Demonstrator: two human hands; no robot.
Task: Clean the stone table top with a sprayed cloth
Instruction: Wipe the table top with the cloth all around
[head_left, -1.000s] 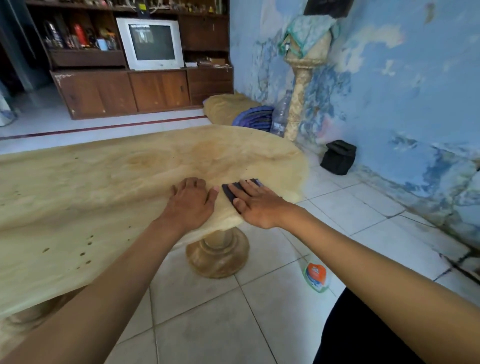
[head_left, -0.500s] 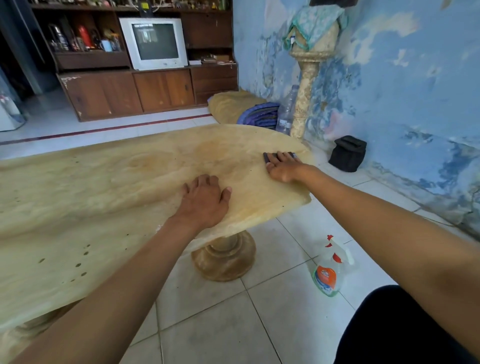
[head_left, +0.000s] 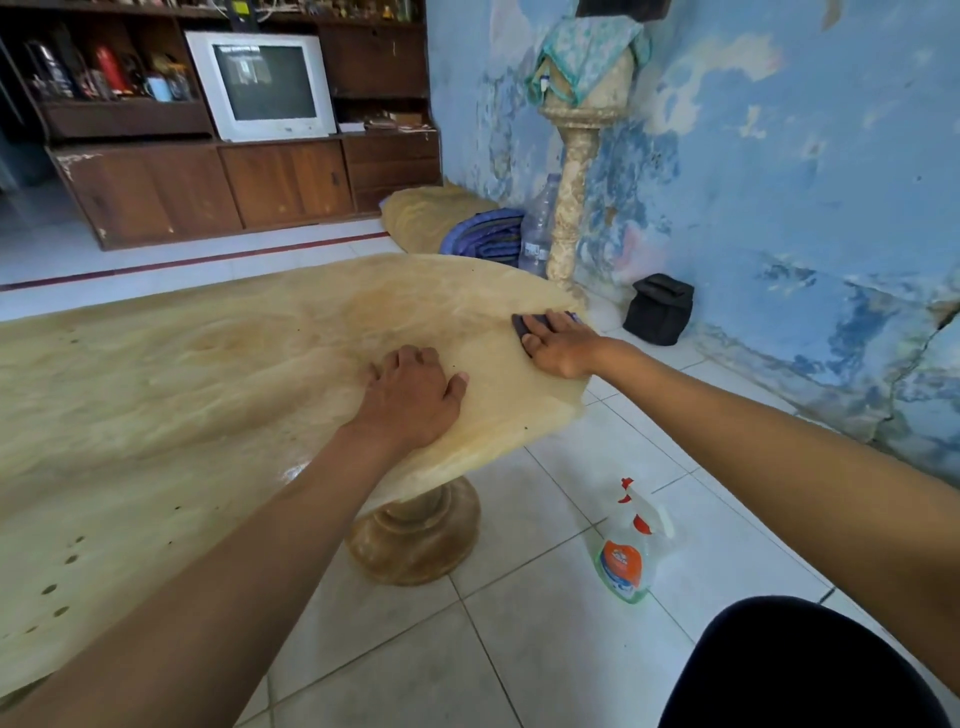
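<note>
R hand (head_left: 563, 347) + cloth (head_left: 531, 323) at table (head_left: 156, 395) far edge.

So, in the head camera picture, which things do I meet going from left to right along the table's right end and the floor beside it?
Left hand → right hand pressing the dark cloth → spray bottle on the floor → black bag by the wall.

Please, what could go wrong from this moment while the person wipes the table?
The cloth under the right hand is near the table top's far edge, so it might slide off. The left hand leans near the edge too; the top could perhaps tip. The spray bottle stands on the floor nearby and could be kicked.
</note>
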